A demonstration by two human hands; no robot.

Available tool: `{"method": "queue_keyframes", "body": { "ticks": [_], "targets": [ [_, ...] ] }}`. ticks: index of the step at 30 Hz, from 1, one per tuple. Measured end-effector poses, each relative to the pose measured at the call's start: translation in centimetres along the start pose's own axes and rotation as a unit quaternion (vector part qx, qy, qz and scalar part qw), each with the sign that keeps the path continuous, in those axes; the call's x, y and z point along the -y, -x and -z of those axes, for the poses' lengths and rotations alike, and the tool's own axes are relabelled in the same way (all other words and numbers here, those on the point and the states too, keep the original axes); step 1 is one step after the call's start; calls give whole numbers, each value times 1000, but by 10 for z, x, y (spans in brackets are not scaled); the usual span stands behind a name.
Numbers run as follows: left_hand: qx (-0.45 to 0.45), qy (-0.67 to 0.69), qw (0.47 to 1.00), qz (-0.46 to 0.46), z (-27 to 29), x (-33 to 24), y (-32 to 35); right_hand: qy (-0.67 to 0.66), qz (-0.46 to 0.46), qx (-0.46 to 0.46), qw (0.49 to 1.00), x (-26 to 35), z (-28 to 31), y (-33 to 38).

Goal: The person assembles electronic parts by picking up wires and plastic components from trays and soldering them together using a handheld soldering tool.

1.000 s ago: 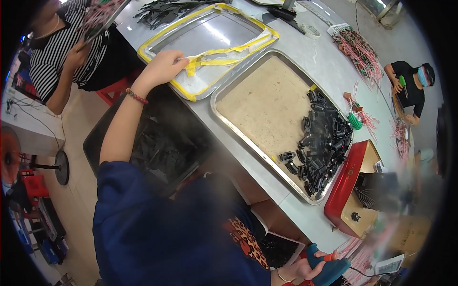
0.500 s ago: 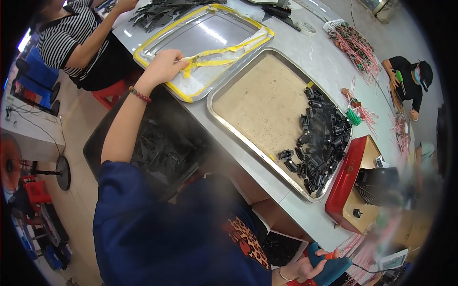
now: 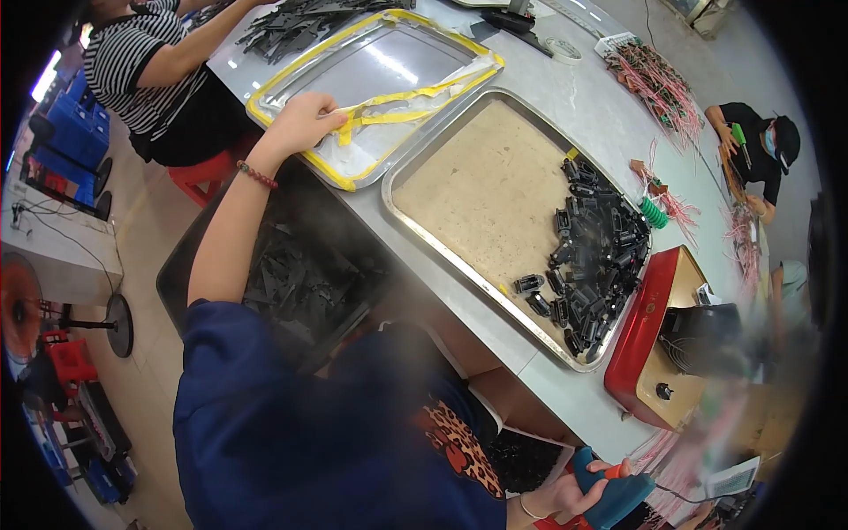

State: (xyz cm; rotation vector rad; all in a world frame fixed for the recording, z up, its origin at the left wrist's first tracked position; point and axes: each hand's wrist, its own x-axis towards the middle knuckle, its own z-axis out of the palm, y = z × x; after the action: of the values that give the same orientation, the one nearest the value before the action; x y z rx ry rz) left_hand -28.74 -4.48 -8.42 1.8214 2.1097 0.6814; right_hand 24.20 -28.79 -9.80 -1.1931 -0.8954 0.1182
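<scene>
Fingers point(image 3: 334, 118) of the left hand point(image 3: 303, 124) press together in a tight pinch on a loose, yellow-edged white film strip point(image 3: 389, 117). From them, the strip's long axis runs rightward and slightly up, pointing at the far right corner of a shallow silver metal tray bordered with yellow tape point(image 3: 353, 64). This tray lies under and beyond the fingers, its own length slanting from lower left to upper right.

Well apart, at the lower right, the right hand point(image 3: 574, 497) has its fingers curled around a teal hand-held tool with an orange-red part point(image 3: 618, 503); I cannot tell which way its tip points.

Right of the left fingers, on the pale grey desk point(image 3: 574, 404), sits a beige-bottomed rectangular metal tray point(image 3: 477, 181), with small black plastic parts point(image 3: 601, 261) heaped at its far right end. Nearer the person, below the left fingers, is a black container point(image 3: 196, 258) of flat black pieces point(image 3: 296, 287).
</scene>
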Motion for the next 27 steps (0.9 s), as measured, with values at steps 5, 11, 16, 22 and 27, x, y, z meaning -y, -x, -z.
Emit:
{"method": "queue_keyframes", "body": {
  "ticks": [5,11,16,22,27],
  "targets": [
    [6,16,999,34,6,-11,5,12,3,5,1000,-1,2,-2],
    [-34,-101,994,-2,8,-5,8,9,15,18,1000,0,2,-4],
    [49,-83,994,47,15,-7,4,15,16,13,1000,-4,4,-4],
    [39,-57,998,13,12,-7,4,10,-10,16,1000,-2,9,-4],
    [73,-55,995,51,18,-9,-2,17,-9,3,1000,-2,9,-4]
  ]
}}
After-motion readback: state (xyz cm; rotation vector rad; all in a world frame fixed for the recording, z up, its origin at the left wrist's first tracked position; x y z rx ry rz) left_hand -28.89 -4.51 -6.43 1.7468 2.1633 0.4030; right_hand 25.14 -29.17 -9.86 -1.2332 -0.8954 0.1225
